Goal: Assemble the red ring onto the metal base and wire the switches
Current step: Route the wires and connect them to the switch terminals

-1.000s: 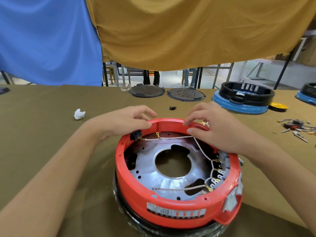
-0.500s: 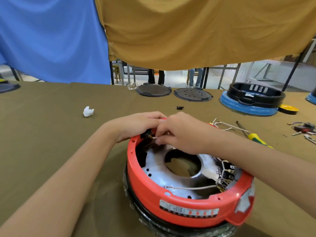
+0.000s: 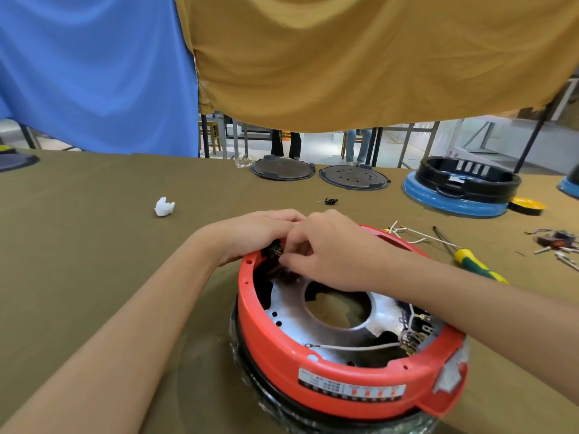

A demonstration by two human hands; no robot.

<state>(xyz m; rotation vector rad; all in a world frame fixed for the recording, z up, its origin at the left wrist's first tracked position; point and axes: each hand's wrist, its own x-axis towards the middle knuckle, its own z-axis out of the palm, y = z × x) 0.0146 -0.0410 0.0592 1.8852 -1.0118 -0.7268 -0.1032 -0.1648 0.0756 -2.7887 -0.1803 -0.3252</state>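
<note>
Nearest the camera, I note the red ring (image 3: 313, 371) seated on the metal base (image 3: 354, 324), label side toward me, with a loose white wire (image 3: 354, 346) lying across the near part of the plate, its ring terminal unattached. At the right inner wall sits a cluster of switch terminals (image 3: 416, 333), partly hidden under the right forearm. Further in, both hands meet at the ring's far-left rim. My left hand (image 3: 250, 233) grips the rim from outside, fingers curled over it at the small black switch (image 3: 273, 248). My right hand (image 3: 326, 255) reaches across from the right, fingertips pinched at that switch's terminals; what it pinches is too small to tell. I judge the coming move turns on this: the switch lies directly between the two hands, touching both, its terminals pointing inward toward the ring's centre. Beyond, a screwdriver (image 3: 470, 258) and spare wires (image 3: 407, 233) lie to the right, well apart.
</note>
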